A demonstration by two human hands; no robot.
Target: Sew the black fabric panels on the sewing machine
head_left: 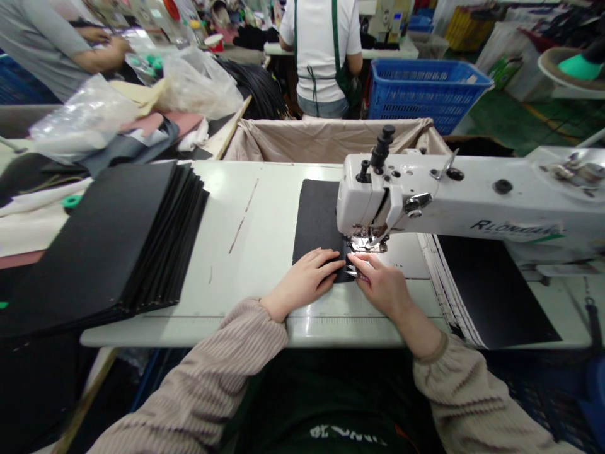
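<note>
A black sheet [317, 214], which looks like leather or a similar material, lies flat on the sewing table with its right part running to the presser foot [367, 244] of a white sewing machine [454, 202]. My left hand [309, 277] rests on the sheet's near part, fingers stretched out and pointing right. Just below the presser foot, my right hand [382, 284] is closed around small thread snips [352, 271], their metal blades pointing left over the sheet's edge. The fingertips of both hands are close together. The machine head hides the sheet's far right part.
A thick stack of black sheets [113, 233] stands at the left; another stack [491, 290] lies under the machine arm. Behind the table are a fabric-lined bin [302, 140] and a blue crate [420, 91]. Two people work further back, one in a white shirt [321, 50].
</note>
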